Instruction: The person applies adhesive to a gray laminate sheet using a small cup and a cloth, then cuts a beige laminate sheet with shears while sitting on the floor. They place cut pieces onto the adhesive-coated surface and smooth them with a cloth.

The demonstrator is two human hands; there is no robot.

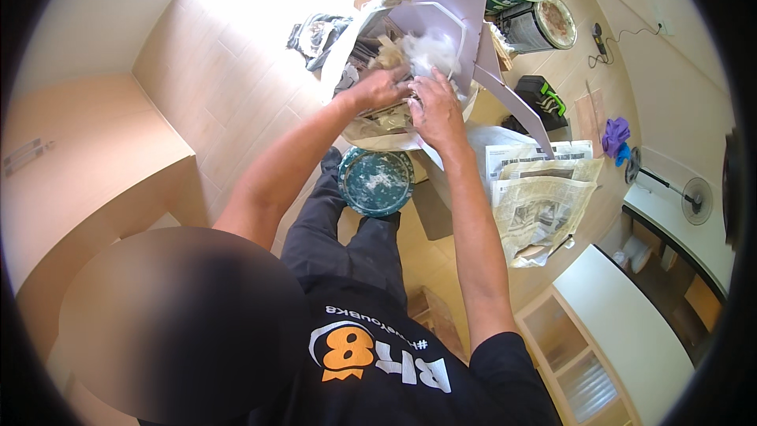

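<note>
Both hands — left hand (378,88), right hand (435,110) — press into crumpled white plastic sheeting (430,51) inside a sack; finger state indeterminate. Paint-spattered round green lid (376,181) at 6 o'clock. Advise firm, even gathering.

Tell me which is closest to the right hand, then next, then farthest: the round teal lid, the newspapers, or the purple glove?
From the right hand, in the head view:
1. Round teal lid, just below the hand, by the person's legs.
2. Newspapers, spread on the floor to the right.
3. Purple glove, farthest, past the newspapers on the right.
</note>
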